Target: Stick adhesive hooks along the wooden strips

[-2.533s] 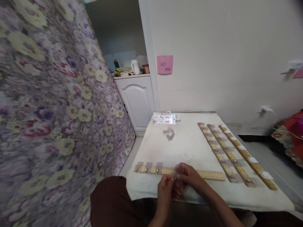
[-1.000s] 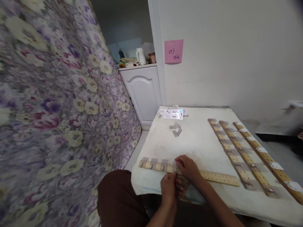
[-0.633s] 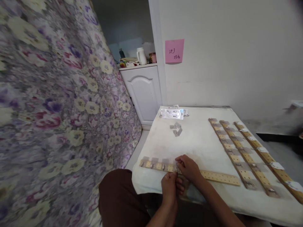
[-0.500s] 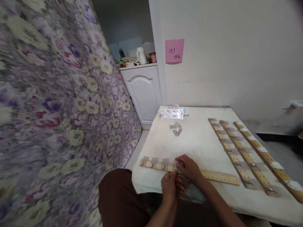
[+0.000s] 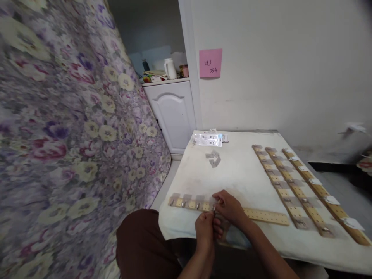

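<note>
A pale wooden strip with rows of holes (image 5: pixel 266 216) lies across the near part of the table. Its left half carries several small translucent grey cards (image 5: pixel 186 198), each bearing a small shiny metal piece. My left hand (image 5: pixel 204 228) is closed at the strip's near edge, its fingertips pinching a small shiny metal piece (image 5: pixel 214 209). From the right, my right hand (image 5: pixel 229 207) reaches over the strip with curled fingers against the same spot. What its fingertips hold is covered by the fingers. The two hands nearly touch.
Three more loaded strips (image 5: pixel 295 190) lie on the right; the outermost bears white round cards (image 5: pixel 331 200). Loose translucent cards (image 5: pixel 214 161) sit mid-table, with a clear blister pack (image 5: pixel 207 139) behind. A floral curtain (image 5: pixel 87 155) hangs at left.
The view has shifted slightly, so everything sits a little further left. Both hands stay at the same place on the strip, with only small finger movement.
</note>
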`<state>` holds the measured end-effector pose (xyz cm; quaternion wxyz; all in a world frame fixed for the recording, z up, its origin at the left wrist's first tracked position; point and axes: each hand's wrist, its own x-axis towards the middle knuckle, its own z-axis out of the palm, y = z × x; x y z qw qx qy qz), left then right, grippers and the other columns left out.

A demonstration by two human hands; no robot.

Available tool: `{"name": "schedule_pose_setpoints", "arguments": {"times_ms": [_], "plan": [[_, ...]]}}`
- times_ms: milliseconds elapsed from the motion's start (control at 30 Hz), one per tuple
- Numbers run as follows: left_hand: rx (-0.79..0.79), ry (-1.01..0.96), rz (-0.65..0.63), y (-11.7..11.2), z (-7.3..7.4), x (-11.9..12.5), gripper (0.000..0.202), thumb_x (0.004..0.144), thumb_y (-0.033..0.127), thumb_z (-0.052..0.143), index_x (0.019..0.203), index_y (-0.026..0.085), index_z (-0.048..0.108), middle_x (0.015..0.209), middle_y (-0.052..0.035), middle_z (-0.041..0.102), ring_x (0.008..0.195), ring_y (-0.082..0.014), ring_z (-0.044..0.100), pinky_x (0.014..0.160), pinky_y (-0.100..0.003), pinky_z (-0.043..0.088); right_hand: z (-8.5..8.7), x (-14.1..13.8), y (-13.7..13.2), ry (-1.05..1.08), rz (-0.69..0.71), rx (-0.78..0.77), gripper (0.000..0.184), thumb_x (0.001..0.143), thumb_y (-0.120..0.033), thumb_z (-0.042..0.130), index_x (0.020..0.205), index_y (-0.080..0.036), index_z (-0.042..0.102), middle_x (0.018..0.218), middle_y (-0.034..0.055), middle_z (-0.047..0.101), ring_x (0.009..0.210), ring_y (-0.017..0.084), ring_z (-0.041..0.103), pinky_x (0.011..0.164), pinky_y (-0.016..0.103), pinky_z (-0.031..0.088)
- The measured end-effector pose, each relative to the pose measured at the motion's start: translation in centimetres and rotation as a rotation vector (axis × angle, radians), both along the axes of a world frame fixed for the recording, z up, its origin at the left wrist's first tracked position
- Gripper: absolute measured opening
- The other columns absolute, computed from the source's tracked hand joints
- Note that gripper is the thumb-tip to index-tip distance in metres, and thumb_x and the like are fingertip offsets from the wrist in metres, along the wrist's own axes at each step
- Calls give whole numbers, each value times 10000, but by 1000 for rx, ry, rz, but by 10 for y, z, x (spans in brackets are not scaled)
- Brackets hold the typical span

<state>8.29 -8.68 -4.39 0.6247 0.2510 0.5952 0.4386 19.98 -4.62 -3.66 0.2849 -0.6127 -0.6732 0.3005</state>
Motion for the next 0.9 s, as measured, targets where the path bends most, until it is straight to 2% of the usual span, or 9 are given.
{"name": "schedule_pose_setpoints", "arguments": {"times_ms": [533, 733, 900], "plan": [[-6, 20, -10, 1, 3, -1, 218, 708, 390, 515, 655, 185, 463, 479, 57, 553, 301, -68, 441, 300, -182, 291, 0, 0, 0, 5, -16, 5, 309, 687, -226, 559, 994, -219, 592, 935, 10, 630, 791, 131, 581, 708, 232, 409], [3, 35, -23, 2, -1, -1, 250, 711, 424, 515, 657, 186, 457, 469, 55, 551, 302, -70, 448, 298, -180, 296, -2, -1, 0, 4, -16, 27, 307, 691, -232, 565, 995, -221, 595, 930, 5, 623, 790, 131, 577, 722, 234, 408], [4, 33, -20, 2, 3, -1, 277, 683, 453, 536, 649, 193, 446, 462, 55, 552, 294, -73, 445, 295, -182, 299, -2, -2, 0, -4, -18, 28, 304, 687, -237, 575, 990, -227, 595, 939, 3, 620, 795, 130, 575, 720, 233, 407]]}}
